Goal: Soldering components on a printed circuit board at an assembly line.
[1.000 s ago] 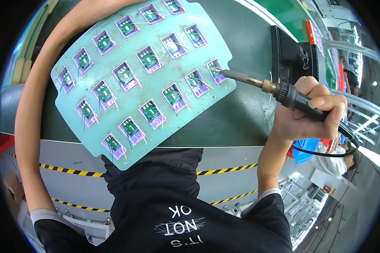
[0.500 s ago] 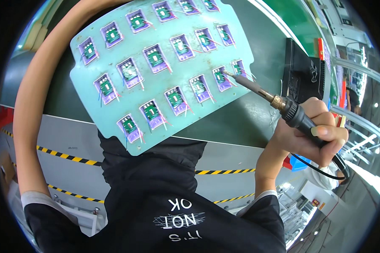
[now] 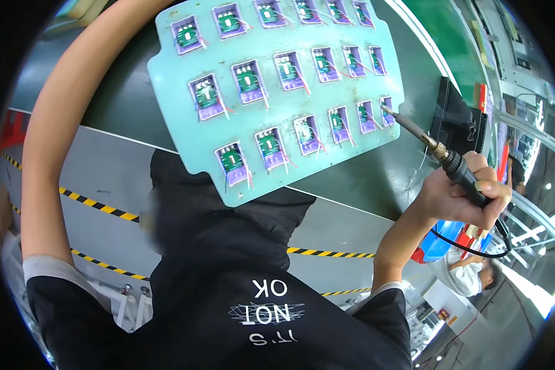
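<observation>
My right hand (image 3: 465, 191) is closed round the dark handle of a soldering iron (image 3: 451, 161). The iron points up and to the left, and its tip is at the rightmost pocket of the near row on a pale green tray (image 3: 219, 129); whether it touches there I cannot tell. Rows of purple-edged pockets on the tray hold small green circuit boards (image 3: 269, 143) with thin red, white and dark wires. My left forearm (image 3: 65, 117) curves up along the tray's left side, and the hand itself lies beyond the upper edge, out of sight.
Under the tray is a dark green worktable (image 3: 123, 111), its near edge in front of my body. A black box (image 3: 455, 117) stands right of the tray. A blue bin (image 3: 441, 240) is below my right wrist, and a person in white (image 3: 465, 275) is farther off.
The tray has shifted right and slightly up in the picture. My right hand and the iron have moved right and a little down, and the tip now points at the near row's last pocket.
</observation>
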`<move>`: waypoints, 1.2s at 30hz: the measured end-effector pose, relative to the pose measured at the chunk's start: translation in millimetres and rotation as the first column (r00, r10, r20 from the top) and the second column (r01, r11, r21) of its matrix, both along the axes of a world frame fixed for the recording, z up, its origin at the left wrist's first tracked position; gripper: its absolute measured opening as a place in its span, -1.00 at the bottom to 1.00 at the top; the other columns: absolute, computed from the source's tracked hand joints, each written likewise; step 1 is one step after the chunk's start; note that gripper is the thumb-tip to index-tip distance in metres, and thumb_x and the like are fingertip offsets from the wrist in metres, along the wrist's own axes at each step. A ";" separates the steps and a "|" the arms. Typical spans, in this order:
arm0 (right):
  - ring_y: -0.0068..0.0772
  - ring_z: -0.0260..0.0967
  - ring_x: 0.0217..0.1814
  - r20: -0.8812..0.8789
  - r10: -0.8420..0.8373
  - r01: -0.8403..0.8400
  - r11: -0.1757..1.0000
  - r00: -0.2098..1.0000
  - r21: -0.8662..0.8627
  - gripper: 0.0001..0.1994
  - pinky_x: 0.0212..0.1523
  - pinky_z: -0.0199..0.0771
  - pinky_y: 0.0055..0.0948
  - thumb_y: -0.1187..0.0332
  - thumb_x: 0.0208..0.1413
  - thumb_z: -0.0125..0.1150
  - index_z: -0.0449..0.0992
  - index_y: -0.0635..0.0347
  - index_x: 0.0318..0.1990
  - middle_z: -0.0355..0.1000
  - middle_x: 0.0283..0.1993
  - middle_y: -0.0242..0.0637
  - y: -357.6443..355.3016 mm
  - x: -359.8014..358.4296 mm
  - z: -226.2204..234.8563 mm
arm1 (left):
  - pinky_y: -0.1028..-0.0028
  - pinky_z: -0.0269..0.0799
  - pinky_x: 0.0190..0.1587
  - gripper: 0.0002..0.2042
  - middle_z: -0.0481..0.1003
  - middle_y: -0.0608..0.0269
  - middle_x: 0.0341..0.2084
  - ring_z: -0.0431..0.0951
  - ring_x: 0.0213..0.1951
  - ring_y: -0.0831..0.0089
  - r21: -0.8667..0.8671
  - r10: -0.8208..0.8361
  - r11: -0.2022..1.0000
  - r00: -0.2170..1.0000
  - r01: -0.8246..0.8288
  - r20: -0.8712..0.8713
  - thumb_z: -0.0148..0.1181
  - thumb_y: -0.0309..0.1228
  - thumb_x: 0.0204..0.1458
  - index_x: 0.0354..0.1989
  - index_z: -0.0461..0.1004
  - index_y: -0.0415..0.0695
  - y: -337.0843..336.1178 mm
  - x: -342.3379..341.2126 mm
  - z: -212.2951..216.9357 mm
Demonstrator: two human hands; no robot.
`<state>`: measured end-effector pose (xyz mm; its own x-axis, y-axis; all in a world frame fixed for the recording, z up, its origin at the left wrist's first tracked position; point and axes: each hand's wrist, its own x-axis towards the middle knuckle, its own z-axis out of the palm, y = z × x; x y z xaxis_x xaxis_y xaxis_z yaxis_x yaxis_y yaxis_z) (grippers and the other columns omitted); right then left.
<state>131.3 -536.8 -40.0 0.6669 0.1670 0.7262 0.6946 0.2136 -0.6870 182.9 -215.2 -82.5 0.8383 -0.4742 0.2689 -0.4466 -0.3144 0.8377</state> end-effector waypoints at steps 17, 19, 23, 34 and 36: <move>-0.72 -0.29 -0.85 -0.029 -0.105 0.105 0.994 0.994 -0.005 -0.65 -0.75 -0.20 -0.68 0.15 0.18 -0.24 0.25 0.11 -0.58 -0.09 -0.86 -0.54 3.8 9.9 -0.9 | 0.57 0.32 -0.32 -0.71 0.46 0.31 -0.48 0.38 -0.40 0.61 -0.032 -0.023 0.999 0.996 0.026 0.085 0.15 -0.26 0.08 -0.23 0.49 -0.28 10.3 4.3 -8.5; -0.73 -0.29 -0.86 -0.038 -0.141 0.141 0.990 0.989 0.004 -0.65 -0.76 -0.20 -0.69 0.15 0.18 -0.25 0.25 0.10 -0.59 -0.09 -0.86 -0.54 3.1 12.0 -0.4 | 0.55 0.33 -0.32 -0.71 0.46 0.29 -0.48 0.38 -0.40 0.60 -0.027 0.000 1.000 0.996 0.003 0.085 0.15 -0.25 0.08 -0.23 0.48 -0.28 9.5 3.1 -8.0; -0.73 -0.28 -0.86 -0.079 -0.144 0.147 0.988 0.987 0.036 -0.66 -0.75 -0.19 -0.70 0.16 0.18 -0.25 0.24 0.09 -0.59 -0.07 -0.87 -0.54 4.6 12.0 2.1 | 0.54 0.33 -0.32 -0.70 0.47 0.28 -0.48 0.39 -0.40 0.58 -0.029 0.018 0.999 0.993 -0.014 0.116 0.15 -0.24 0.07 -0.24 0.48 -0.28 10.2 2.9 -7.9; -0.73 -0.28 -0.86 -0.153 -0.134 0.149 0.985 0.979 0.091 -0.66 -0.74 -0.17 -0.68 0.18 0.18 -0.23 0.24 0.09 -0.60 -0.04 -0.87 -0.52 -4.4 16.9 3.6 | 0.53 0.30 -0.41 -0.70 0.44 0.27 -0.58 0.35 -0.50 0.58 -0.020 0.000 1.000 0.992 0.002 0.124 0.15 -0.23 0.07 -0.28 0.51 -0.28 7.6 1.1 -3.2; -0.72 -0.28 -0.86 -0.162 -0.120 0.137 0.986 0.979 0.095 -0.66 -0.73 -0.17 -0.67 0.19 0.18 -0.23 0.24 0.09 -0.60 -0.04 -0.87 -0.52 -3.4 16.8 3.0 | 0.53 0.29 -0.42 -0.71 0.43 0.27 -0.59 0.35 -0.51 0.57 -0.023 0.006 1.000 0.991 -0.003 0.132 0.15 -0.24 0.07 -0.29 0.51 -0.27 7.6 0.7 -3.0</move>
<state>148.1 -540.2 -37.0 0.7837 0.0007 0.6211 0.6076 0.2062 -0.7670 183.6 -207.6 -85.6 0.7967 -0.4632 0.3881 -0.5525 -0.2981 0.7784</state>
